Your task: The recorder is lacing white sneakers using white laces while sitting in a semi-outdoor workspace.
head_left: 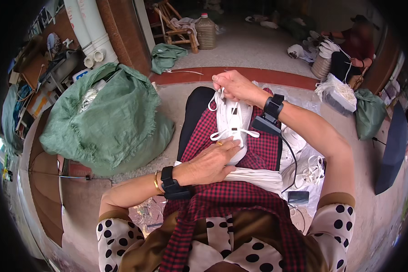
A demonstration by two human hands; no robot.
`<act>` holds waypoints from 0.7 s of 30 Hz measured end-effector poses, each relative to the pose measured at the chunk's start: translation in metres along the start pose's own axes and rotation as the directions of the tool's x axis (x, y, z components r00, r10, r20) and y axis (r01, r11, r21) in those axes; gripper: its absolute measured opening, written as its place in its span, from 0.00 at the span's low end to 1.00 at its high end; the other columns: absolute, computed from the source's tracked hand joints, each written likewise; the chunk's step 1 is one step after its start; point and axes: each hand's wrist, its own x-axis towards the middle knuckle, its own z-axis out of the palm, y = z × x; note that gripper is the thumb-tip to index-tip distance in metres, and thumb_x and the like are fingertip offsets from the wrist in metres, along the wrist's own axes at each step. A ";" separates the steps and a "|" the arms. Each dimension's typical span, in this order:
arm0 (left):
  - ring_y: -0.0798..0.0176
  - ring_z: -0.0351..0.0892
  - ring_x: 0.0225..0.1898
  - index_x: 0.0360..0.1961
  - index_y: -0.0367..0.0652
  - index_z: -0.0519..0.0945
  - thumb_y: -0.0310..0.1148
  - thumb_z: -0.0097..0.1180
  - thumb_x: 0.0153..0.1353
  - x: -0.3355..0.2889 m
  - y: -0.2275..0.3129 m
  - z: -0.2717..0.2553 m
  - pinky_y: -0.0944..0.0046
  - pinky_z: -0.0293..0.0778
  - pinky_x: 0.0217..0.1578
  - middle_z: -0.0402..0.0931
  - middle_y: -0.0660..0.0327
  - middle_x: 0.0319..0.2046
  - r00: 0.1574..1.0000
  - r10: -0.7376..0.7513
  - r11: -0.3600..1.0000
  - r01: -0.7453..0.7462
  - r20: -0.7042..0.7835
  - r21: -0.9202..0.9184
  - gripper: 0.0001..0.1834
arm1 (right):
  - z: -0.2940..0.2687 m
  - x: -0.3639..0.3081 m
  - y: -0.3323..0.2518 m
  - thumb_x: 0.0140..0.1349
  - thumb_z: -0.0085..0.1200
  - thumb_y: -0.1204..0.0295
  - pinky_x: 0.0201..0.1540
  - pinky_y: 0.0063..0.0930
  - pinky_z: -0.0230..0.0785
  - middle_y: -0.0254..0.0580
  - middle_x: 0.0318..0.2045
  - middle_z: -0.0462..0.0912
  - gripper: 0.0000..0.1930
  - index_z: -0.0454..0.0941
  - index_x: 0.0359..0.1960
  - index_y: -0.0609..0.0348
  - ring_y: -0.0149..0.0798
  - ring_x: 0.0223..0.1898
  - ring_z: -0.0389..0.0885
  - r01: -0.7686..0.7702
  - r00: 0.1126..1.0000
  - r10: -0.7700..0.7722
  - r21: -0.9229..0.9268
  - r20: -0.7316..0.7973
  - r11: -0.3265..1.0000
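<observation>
A white lace-up shoe [233, 119] lies on my lap over a red-and-black checked apron, its toe toward me. My left hand [211, 161] holds the toe, fingers across the top and thumb at the near end. At the far end, my right hand [239, 87] is closed in a pinch on a white shoelace [212, 103]. Lace loops stick out on both sides of the shoe near the toe. A flat bundle of white shoelaces [258, 178] lies across my lap, just nearer than the shoe.
Left stands a big green sack [109, 120] with white things inside. More white shoes [309, 172] lie on clear plastic at my right, near a dark phone [298, 196]. Another person [356, 47] sits at the far right beside a tub of white laces [337, 96].
</observation>
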 end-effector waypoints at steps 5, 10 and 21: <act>0.40 0.61 0.68 0.64 0.26 0.64 0.26 0.61 0.56 0.008 -0.020 0.009 0.49 0.58 0.69 0.64 0.36 0.64 0.986 -0.035 0.992 0.055 0.163 -0.118 0.35 | -0.029 0.041 -0.078 0.73 0.42 0.58 0.16 0.17 0.45 0.21 0.13 0.59 0.19 0.70 0.27 0.56 0.19 0.13 0.54 0.430 0.856 -0.489 -0.293 -0.167 0.854; 0.47 0.75 0.59 0.57 0.31 0.75 0.26 0.61 0.58 0.009 -0.028 0.001 0.52 0.71 0.60 0.76 0.42 0.55 0.998 0.055 0.990 -0.052 0.024 -0.129 0.24 | -0.037 0.032 -0.091 0.75 0.41 0.56 0.15 0.17 0.42 0.20 0.14 0.57 0.19 0.71 0.30 0.55 0.18 0.13 0.51 0.398 0.891 -0.427 -0.187 -0.155 0.898; 0.65 0.77 0.27 0.36 0.32 0.81 0.22 0.62 0.54 0.037 -0.073 -0.008 0.64 0.73 0.28 0.77 0.56 0.28 0.933 -0.257 0.943 0.184 -0.251 -0.278 0.08 | -0.014 -0.043 -0.107 0.75 0.43 0.54 0.15 0.16 0.38 0.18 0.15 0.53 0.20 0.72 0.32 0.57 0.17 0.15 0.47 0.280 0.958 -0.286 0.150 0.021 0.948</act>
